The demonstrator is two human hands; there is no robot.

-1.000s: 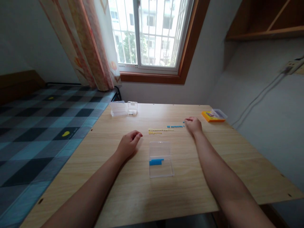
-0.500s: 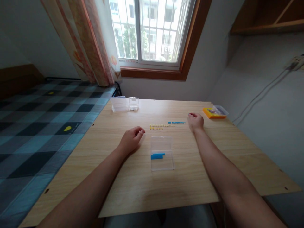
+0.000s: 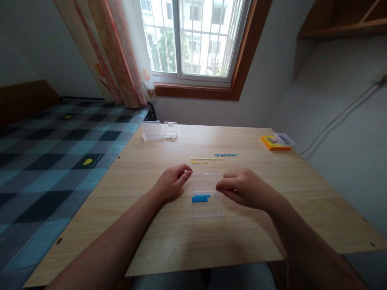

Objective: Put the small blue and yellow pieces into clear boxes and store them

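Observation:
A clear plastic box (image 3: 207,216) lies opened flat on the table, its lid half away from me. Blue sticks (image 3: 200,199) lie side by side inside it at the left. My right hand (image 3: 242,187) is over the box's right edge, thumb and fingers pinched; whatever is between the fingertips is too small to make out. My left hand (image 3: 173,181) rests on the table with curled fingers, its fingertips by the lid's far left corner, and no object shows in it. Beyond the box are rows of small yellow pieces (image 3: 200,160) and a row of small blue pieces (image 3: 226,155).
Two clear open boxes (image 3: 152,132) stand at the table's far left. An orange box (image 3: 273,143) with a clear lid lies at the far right. The wooden table (image 3: 169,237) borders a bed with a checked cover (image 3: 60,161) on the left.
My right hand has come from beyond the right end of the blue row back toward me and left, to the box. My left hand has shifted slightly right, to the lid's corner.

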